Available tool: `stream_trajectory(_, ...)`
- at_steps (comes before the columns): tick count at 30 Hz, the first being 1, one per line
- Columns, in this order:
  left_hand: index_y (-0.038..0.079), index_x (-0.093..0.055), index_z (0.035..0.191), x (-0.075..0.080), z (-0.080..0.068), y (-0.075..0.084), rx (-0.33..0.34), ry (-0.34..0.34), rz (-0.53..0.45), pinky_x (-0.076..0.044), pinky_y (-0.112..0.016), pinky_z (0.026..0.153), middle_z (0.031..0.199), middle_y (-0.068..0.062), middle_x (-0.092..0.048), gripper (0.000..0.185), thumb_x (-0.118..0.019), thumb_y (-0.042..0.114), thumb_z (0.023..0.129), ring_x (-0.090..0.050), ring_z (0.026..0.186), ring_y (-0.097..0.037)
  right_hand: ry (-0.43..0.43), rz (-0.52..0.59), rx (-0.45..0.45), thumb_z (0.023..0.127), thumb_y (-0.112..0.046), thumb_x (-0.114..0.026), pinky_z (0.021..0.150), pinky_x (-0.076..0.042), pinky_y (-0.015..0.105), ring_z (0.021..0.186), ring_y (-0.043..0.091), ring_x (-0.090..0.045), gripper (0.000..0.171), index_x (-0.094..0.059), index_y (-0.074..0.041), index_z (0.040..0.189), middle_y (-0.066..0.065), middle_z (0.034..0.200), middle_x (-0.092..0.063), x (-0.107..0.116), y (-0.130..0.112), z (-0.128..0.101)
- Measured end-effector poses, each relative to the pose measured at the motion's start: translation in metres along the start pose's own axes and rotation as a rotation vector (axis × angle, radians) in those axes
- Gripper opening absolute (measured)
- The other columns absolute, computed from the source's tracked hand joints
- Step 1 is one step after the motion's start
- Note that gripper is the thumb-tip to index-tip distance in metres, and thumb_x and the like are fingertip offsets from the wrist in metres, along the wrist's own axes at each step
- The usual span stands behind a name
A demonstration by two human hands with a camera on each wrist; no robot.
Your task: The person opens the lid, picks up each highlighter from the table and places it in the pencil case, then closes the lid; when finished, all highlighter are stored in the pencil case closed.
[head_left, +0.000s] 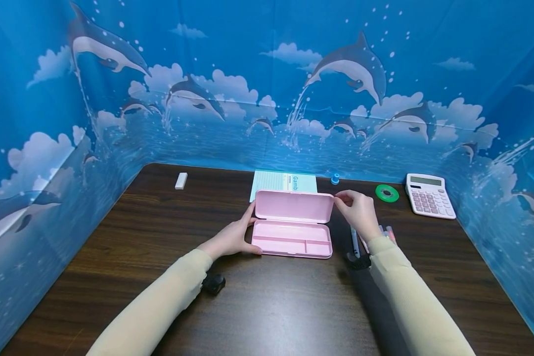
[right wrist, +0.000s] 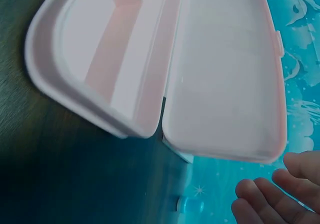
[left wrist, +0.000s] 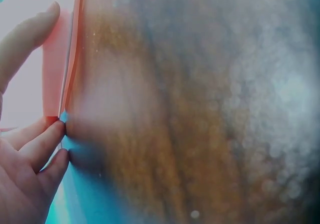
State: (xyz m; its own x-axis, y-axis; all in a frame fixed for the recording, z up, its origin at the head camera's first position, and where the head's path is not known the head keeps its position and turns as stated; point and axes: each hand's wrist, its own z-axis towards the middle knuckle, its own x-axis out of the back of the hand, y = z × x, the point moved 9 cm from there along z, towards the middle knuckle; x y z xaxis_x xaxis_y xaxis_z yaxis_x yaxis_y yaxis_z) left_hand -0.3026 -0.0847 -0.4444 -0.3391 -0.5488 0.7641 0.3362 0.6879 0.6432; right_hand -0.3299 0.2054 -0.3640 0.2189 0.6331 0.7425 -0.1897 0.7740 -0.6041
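A pink pencil case (head_left: 276, 230) lies on the dark wooden table (head_left: 182, 296) with its lid (head_left: 293, 206) raised at the back. Its base has several compartments, and nothing shows inside them. My left hand (head_left: 231, 237) holds the case's left end, thumb at the front corner and fingers farther back; the left wrist view shows those fingers (left wrist: 50, 139) against the pink edge. At the lid's right corner is my right hand (head_left: 358, 212). Seen from the right wrist, its loosely bent fingers (right wrist: 265, 199) hold nothing, and the thumb is close beside the lid corner.
Behind the case lies a pale notebook (head_left: 302, 183). A white eraser (head_left: 181, 181) sits back left. Toward the right are a small blue object (head_left: 335, 179), a green ring (head_left: 387, 193) and a calculator (head_left: 430, 195). Several pens (head_left: 355, 242) are partly hidden under my right wrist. A dolphin-print curtain (head_left: 249, 138) surrounds the table.
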Motion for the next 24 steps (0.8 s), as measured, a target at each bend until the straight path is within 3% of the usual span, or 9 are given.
stream_trajectory(15,0.021,0.014,0.152,-0.001,0.003,0.002,-0.011,0.001,0.008,-0.030,-0.043,0.110,0.145,-0.012,-0.043,0.131,-0.083,0.046,0.068,-0.040,0.134,-0.023,0.008,-0.099,-0.016,0.091,-0.018,-0.064,0.080,-0.051,0.048,0.087,0.032,-0.064,0.022,-0.069,0.001,0.102,0.019,0.097,-0.070,0.040,0.047,-0.038)
stream_trajectory(24,0.018,0.013,0.152,0.001,0.001,0.000,-0.012,0.001,0.015,-0.032,-0.044,0.108,0.143,-0.015,-0.045,0.130,-0.083,0.044,0.069,-0.041,0.132,-0.024,-0.036,-0.174,-0.090,0.089,-0.013,-0.066,0.076,-0.052,0.049,0.084,0.034,-0.062,0.023,-0.068,0.006,0.102,0.025,0.097,-0.068,0.055,0.086,-0.059)
